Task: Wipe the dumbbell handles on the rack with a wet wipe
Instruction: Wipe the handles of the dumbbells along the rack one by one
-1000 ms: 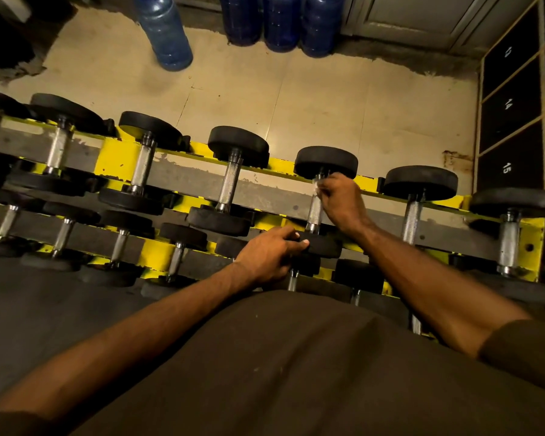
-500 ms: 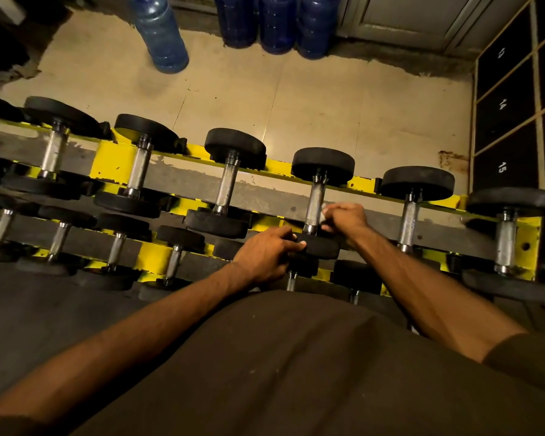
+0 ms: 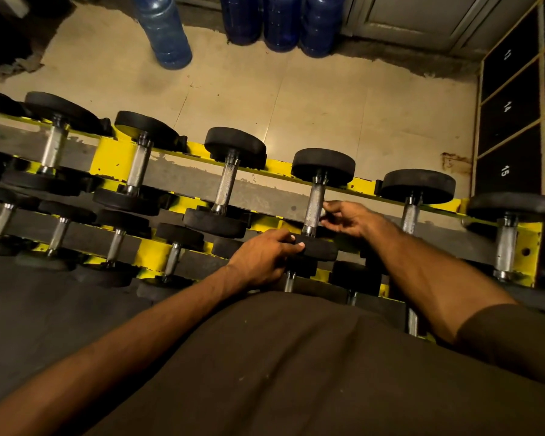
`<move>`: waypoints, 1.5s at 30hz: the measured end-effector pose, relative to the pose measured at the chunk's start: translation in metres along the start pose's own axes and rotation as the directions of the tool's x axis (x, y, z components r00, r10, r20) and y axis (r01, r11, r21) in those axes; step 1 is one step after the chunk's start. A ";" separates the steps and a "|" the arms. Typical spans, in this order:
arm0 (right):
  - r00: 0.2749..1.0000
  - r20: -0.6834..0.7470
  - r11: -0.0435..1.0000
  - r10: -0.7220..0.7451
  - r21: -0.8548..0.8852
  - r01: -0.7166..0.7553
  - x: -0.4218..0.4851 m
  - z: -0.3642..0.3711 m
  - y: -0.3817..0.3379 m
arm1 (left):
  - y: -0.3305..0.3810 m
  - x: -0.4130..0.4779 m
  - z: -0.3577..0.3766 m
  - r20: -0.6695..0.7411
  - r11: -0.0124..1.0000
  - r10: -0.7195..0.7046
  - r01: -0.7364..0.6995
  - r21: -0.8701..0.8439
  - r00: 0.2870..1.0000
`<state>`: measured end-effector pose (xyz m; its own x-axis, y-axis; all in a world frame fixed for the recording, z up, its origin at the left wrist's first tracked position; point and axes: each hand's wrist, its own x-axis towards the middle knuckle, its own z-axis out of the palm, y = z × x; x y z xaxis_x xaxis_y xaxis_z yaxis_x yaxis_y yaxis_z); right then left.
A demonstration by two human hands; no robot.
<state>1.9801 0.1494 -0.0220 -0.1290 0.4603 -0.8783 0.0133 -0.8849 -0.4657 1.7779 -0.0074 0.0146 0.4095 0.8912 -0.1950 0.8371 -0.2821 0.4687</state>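
- My left hand (image 3: 265, 258) grips the dumbbell's near head (image 3: 320, 249): heavy, I judge, so stable.
- My right hand (image 3: 354, 220) touches the stiff knurled handle (image 3: 315, 198) with curled fingers; whether it holds a wipe is unclear.

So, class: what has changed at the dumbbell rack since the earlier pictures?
The right hand slid down the dumbbell handle from its far end to its near end, then unwrapped; its fingers are now just beside the handle. The left hand stayed gripping the near head.
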 end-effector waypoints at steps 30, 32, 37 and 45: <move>0.981 -0.131 0.989 -0.140 -0.065 0.133 -0.008 0.003 0.003 | -0.005 0.005 0.001 -0.024 0.999 -0.027 0.027 -0.019 0.999; 0.952 -0.216 0.972 -0.217 0.040 0.231 -0.003 0.011 -0.003 | -0.004 0.004 0.002 -0.026 0.999 -0.034 0.033 -0.016 0.999; 0.863 -0.124 0.798 -0.490 -0.463 0.386 -0.008 0.008 0.020 | -0.002 0.005 0.004 -0.033 0.999 -0.033 0.032 -0.016 0.999; 0.694 -0.118 0.620 -0.710 -0.572 0.537 -0.004 0.009 0.029 | 0.000 0.004 0.005 -0.030 0.999 -0.035 0.034 -0.015 0.999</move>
<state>1.9724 0.1212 -0.0306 0.0176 0.9564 -0.2914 0.5063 -0.2599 -0.8223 1.7808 -0.0056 0.0098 0.3689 0.9109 -0.1849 0.8452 -0.2460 0.4745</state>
